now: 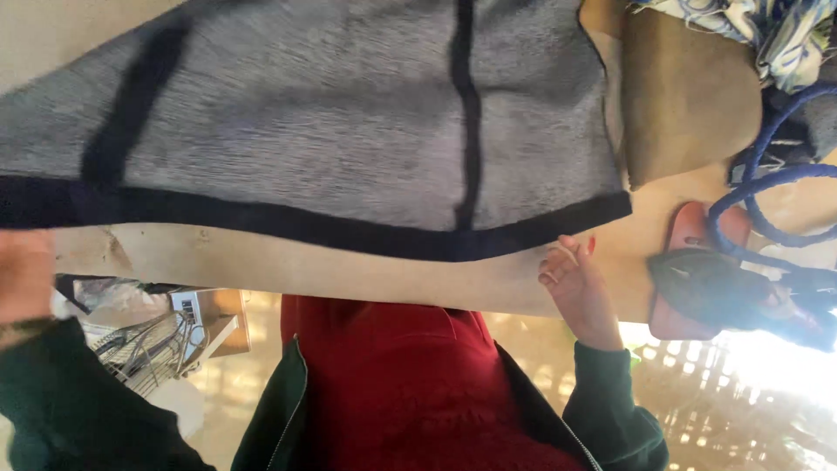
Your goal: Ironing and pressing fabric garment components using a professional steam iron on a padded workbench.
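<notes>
Grey cloth (305, 122): one | left hand (22, 275): blurred, grip unclear | right hand (575, 279): open, fingertips touching hem

Pale wooden table (288, 266) as landmark. Beside its right end: a tan cushion (689, 92), patterned cloth (785, 35) above it, blue cords (758, 187) and a reddish sandal (693, 270). Below its left edge: a wire rack (144, 349), possibly with papers. Below right: woven matting (750, 410) in strong sunlight.

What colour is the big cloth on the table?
Grey cloth with dark navy-black stripes and border, seen in the head view.
</notes>
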